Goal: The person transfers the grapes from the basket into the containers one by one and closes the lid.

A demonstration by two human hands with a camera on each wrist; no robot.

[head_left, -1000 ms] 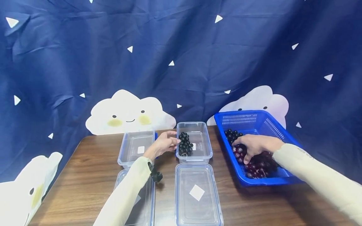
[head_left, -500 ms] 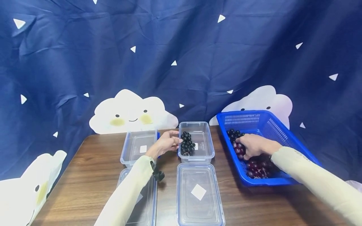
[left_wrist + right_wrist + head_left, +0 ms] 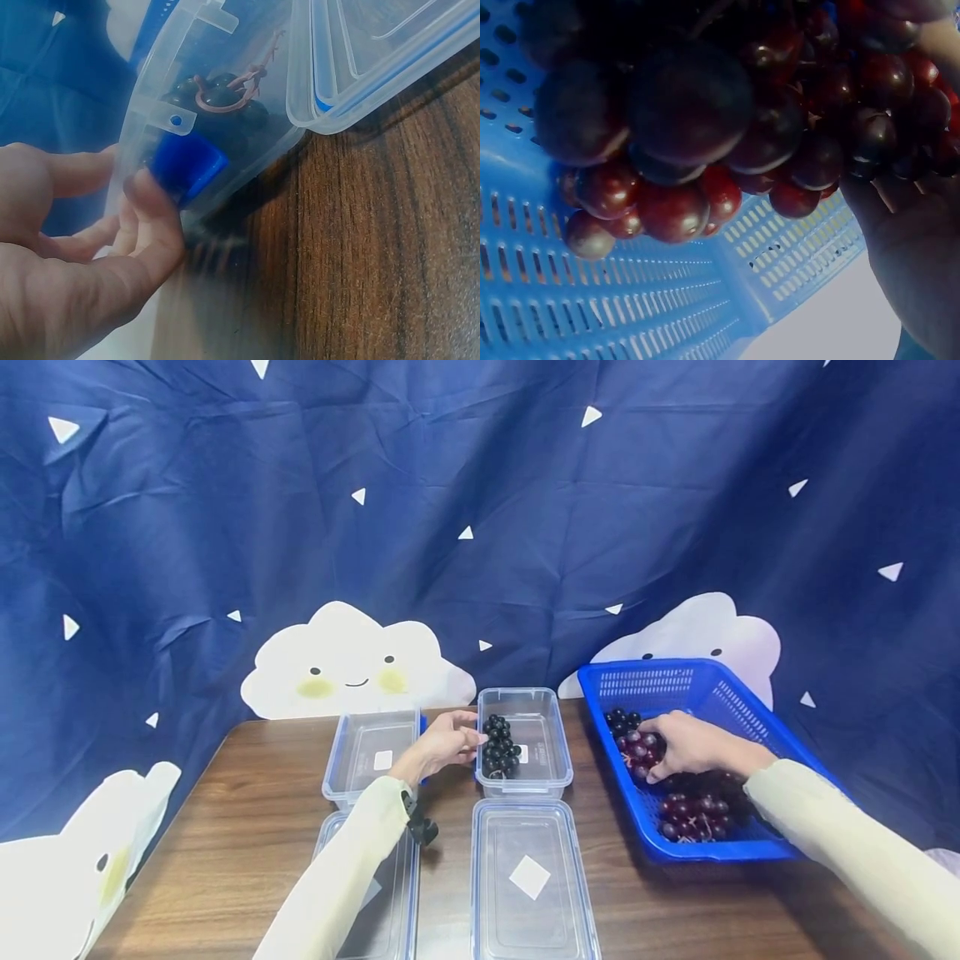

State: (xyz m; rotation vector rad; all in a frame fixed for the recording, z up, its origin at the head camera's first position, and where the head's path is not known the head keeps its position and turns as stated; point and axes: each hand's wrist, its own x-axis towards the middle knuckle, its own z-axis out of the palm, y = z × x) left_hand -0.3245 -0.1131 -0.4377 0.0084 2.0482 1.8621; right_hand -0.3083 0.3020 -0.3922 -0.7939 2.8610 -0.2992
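My left hand (image 3: 447, 741) is at the left side of a clear lidless food container (image 3: 538, 718). Its bent fingers and thumb grip the rim beside a blue latch (image 3: 187, 165). Inside that container lies a bunch of dark grapes (image 3: 498, 747) with a thin stem. Over the blue basket (image 3: 637, 835), my right hand (image 3: 690, 743) holds a bunch of reddish-purple grapes (image 3: 639, 750) between curled fingers and thumb. Its fingertips are partly hidden. More red grapes (image 3: 696, 818) lie below the hand, and black grapes (image 3: 621, 720) sit at the basket's far left.
Left of my left hand stands a second clear container (image 3: 367, 743) holding no fruit. A clear lid (image 3: 528, 914) lies in front of the grape container. Another lid (image 3: 382, 893) lies partly under my left forearm. A blue curtain (image 3: 420, 527) hangs behind the wooden table (image 3: 247, 818).
My right hand has closed on red grapes and raised them slightly, uncovering more of the red grapes beneath. My left hand stays at the container. The view has shifted slightly.
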